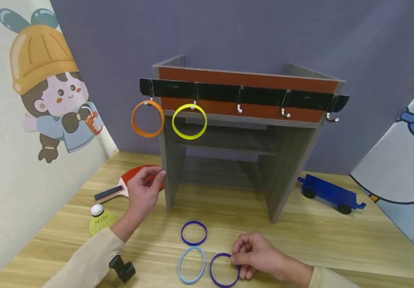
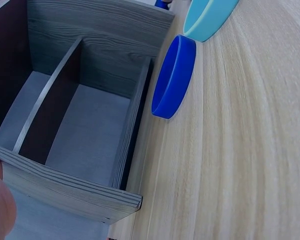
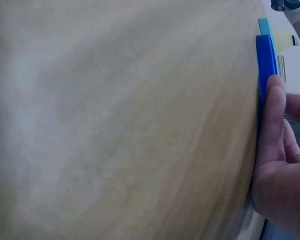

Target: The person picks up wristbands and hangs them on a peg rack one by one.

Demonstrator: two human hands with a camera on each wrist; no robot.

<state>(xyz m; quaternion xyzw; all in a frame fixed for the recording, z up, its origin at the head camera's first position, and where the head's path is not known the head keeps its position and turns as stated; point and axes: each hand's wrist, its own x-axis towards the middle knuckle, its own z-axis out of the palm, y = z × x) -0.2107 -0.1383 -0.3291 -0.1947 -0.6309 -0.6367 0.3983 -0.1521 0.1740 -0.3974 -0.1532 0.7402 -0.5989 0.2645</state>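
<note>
With its thumb and fingers, my right hand (image 1: pixel 255 256) pinches the right edge of a dark purple wristband (image 1: pixel 211 272) low over the table; the right wrist view shows this band (image 3: pixel 266 60) as blue beside the fingertips. To its left lie a light blue wristband (image 1: pixel 179 266) and a second purple wristband (image 1: pixel 194 244). My left hand (image 1: pixel 144 192) is beside the left panel of a grey shelf (image 1: pixel 167 168), fingers loosely bent, nothing seen between them. On the shelf's hook rail (image 1: pixel 217 92), an orange wristband (image 1: pixel 147 135) and a yellow wristband (image 1: pixel 191 138) hang from the two leftmost hooks.
Three bare hooks (image 1: pixel 240 109) continue along the rail to the right. Behind my left hand lies a table tennis paddle (image 1: pixel 120 188), with a yellow shuttlecock (image 1: pixel 100 220) nearer. A blue toy wagon (image 1: pixel 331 193) stands right of the shelf. Printed walls close both sides.
</note>
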